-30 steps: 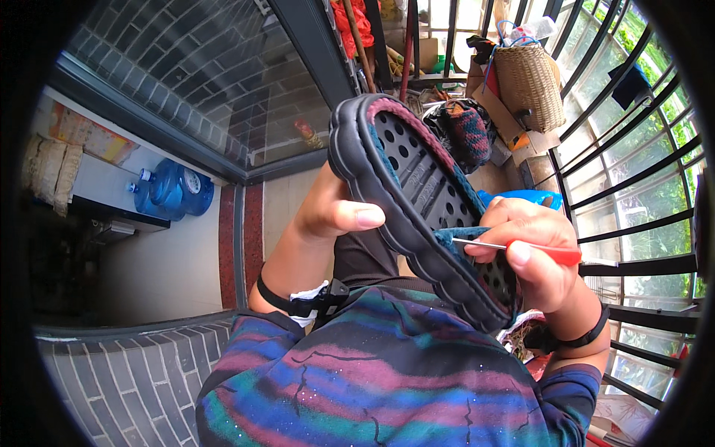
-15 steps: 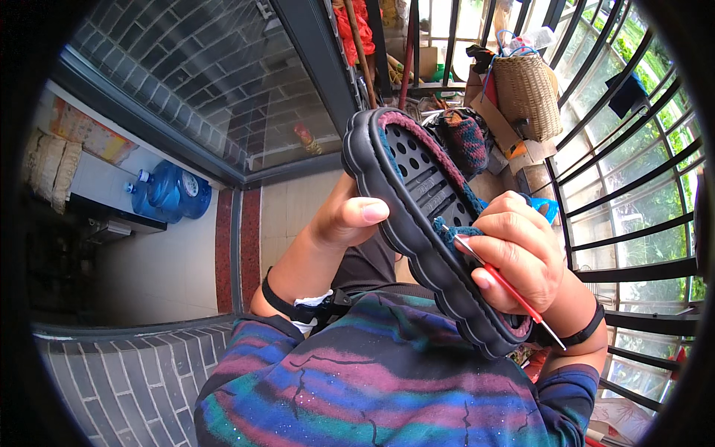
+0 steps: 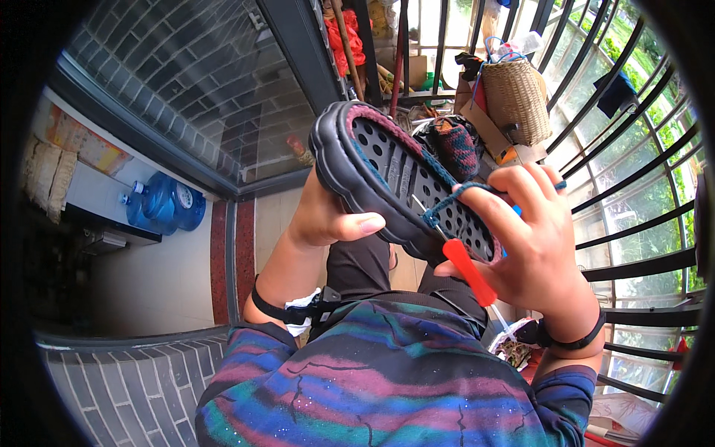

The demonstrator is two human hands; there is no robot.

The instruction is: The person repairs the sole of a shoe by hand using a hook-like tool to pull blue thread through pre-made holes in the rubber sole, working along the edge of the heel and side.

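My left hand (image 3: 320,212) grips the black rubber shoe sole (image 3: 395,171) by its scalloped rim, thumb on the outer side. The sole is tilted, its holed inner face showing, with pink and teal yarn stitching along its inner edge. A crochet hook with a red handle (image 3: 471,273) sits at the near rim, its metal tip by a teal loop. From that loop a teal yarn strand (image 3: 448,201) runs up to my right hand (image 3: 532,249), whose curled fingers hold it. My right thumb lies beside the red handle; whether it presses on it is unclear.
Beyond the sole are a multicoloured knitted piece (image 3: 456,145), a woven basket (image 3: 514,100) and cardboard. Black window bars (image 3: 633,268) line the right side. A glass door frame (image 3: 298,67) and blue water jugs (image 3: 167,203) are at left.
The sole has moved left and slightly up. My right hand has shifted off the crochet hook's handle and drawn the teal yarn up and right. The hook's handle has turned more upright.
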